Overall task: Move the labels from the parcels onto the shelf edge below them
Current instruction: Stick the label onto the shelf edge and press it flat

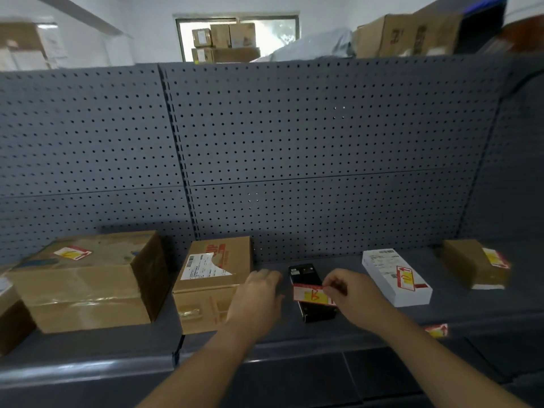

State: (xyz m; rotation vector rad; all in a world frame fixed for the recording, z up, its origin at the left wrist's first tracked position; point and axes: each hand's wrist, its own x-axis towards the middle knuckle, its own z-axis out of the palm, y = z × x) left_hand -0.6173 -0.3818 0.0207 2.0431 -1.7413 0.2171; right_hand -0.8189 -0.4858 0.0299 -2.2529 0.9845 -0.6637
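Right hand (pixel 350 290) pinches label (pixel 312 295) over black parcel (pixel 306 275) — left hand (pixel 259 293) loose, empty, just beside box (pixel 212 278); second label (pixel 437 330) on shelf edge (pixel 309 348).

The location is serving as a parcel storage room. Grey steel shelving (pixel 309 340) with a perforated back panel (pixel 323 128) is carrying a row of parcels (pixel 88 284). These are mostly taped cardboard boxes, along with a white box (pixel 394 278). Some are bearing a printed shipping slip (pixel 203 266) or a red-and-yellow label (pixel 72 252). Large cartons (pixel 406 33) are lying on top of the unit. Stacked boxes (pixel 226 39) are standing at the window (pixel 276 30) behind.
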